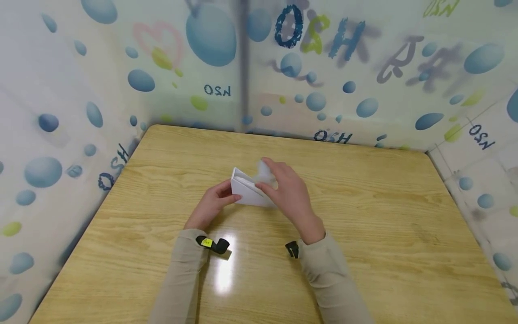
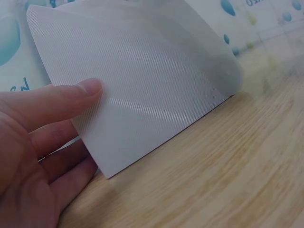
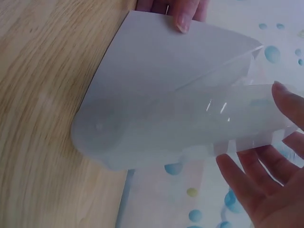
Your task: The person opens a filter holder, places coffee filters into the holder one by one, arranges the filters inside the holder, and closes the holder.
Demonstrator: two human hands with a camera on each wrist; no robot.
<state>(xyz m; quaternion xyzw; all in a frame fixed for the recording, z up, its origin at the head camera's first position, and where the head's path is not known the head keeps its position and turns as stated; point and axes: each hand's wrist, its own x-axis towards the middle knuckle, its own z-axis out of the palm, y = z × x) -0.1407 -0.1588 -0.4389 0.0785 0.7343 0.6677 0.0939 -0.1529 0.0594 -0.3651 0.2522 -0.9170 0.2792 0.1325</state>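
A small white box (image 1: 247,194) with a slanted open top stands on the table, and something white shows inside it. My left hand (image 1: 210,204) grips its left end, the thumb on the finely ribbed front face (image 2: 137,80) and the fingers behind the edge. With thumb and fingers spread around it, my right hand (image 1: 292,191) holds a frosted, see-through plastic piece (image 3: 156,128) at the box's right end. That piece has a rounded lower end, and it overlaps the box in the right wrist view. Its exact kind is unclear.
The wooden table (image 1: 384,216) has light grain and a bright glare spot near its front. Walls patterned with blue drops (image 1: 212,36) border the table at the back and sides. A black wrist camera (image 1: 214,244) sits on the left sleeve, another dark mount (image 1: 292,249) at the right.
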